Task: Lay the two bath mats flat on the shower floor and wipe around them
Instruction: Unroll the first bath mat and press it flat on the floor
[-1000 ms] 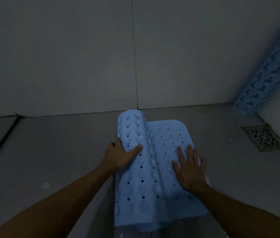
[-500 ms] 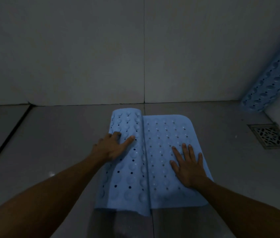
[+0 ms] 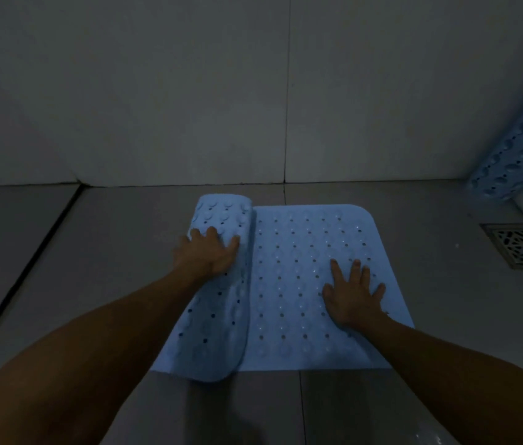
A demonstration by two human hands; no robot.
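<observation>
A light blue bath mat [image 3: 298,284] with holes and suction cups lies on the grey shower floor, its right part flat and its left part still curled in a roll. My left hand [image 3: 207,253] rests on top of the roll with fingers spread. My right hand [image 3: 353,293] presses flat on the unrolled right side, fingers straight. A second blue mat [image 3: 520,149] leans rolled against the right wall in the far corner.
A metal floor drain [image 3: 521,245] sits at the right beside the wall. Tiled walls rise close behind the mat. A dark groove [image 3: 26,268] runs diagonally across the floor at the left. Bare tiles lie left of the mat.
The roll has moved left under my left hand, so more of the mat lies flat. My right hand stays pressed on the flat part.
</observation>
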